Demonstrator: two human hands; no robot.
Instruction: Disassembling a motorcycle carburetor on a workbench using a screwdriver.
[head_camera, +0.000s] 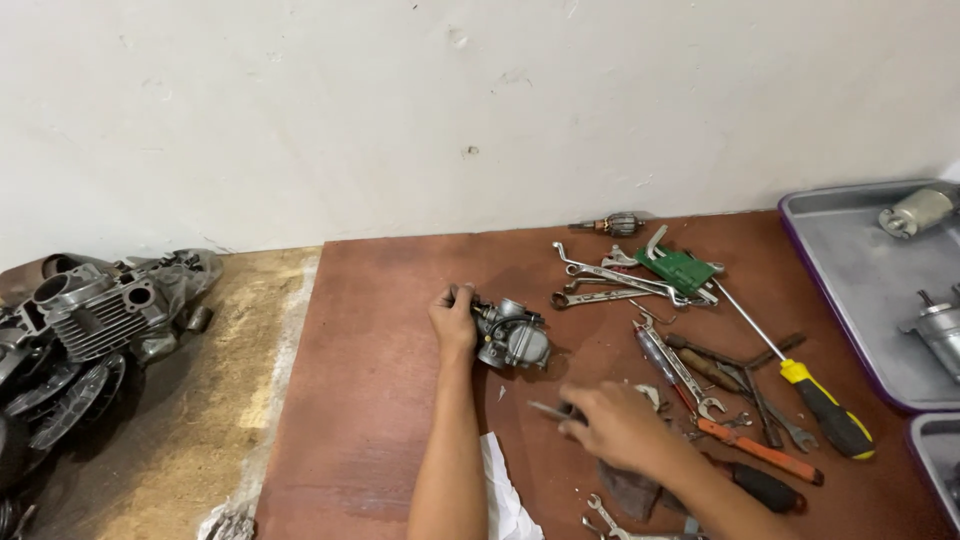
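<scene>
White plastered wall (480, 110) fills the upper half, scuffed and chipped in spots; below it a reddish-brown board (370, 400) serves as the work surface, with bare sandy ground (190, 420) to its left.

Far left, on the ground: finned engine cylinder block (95, 310) among dark metal engine parts, well apart from the board.

Far right: grey metal tray (860, 290) with purple edge, holding a small cylindrical motor (915, 210) at its far corner; a second motor body partly cut off by the frame edge.

Centre right of board: loose scatter of hand tools; several open-ended spanners (610, 275) lying crossed; green circuit board (677, 268) resting on them; long screwdriver with yellow-and-black handle (825, 405) running diagonally; orange-handled tool (760, 452) nearer the person; motor armature (615, 224) alone near the wall.

White crumpled paper (505, 490) between the two forearms at the near edge.

Carburettor (512, 335), grey cast metal, sits on the board left of the tool scatter; left hand (455, 318) closed around its left end, fingers wrapped over it, steadying it.

Right hand (612, 422), blurred, just near of the carburettor; fingers pinched on a thin metal tool (548, 410) whose tip points left; exact kind of tool cannot be told.
</scene>
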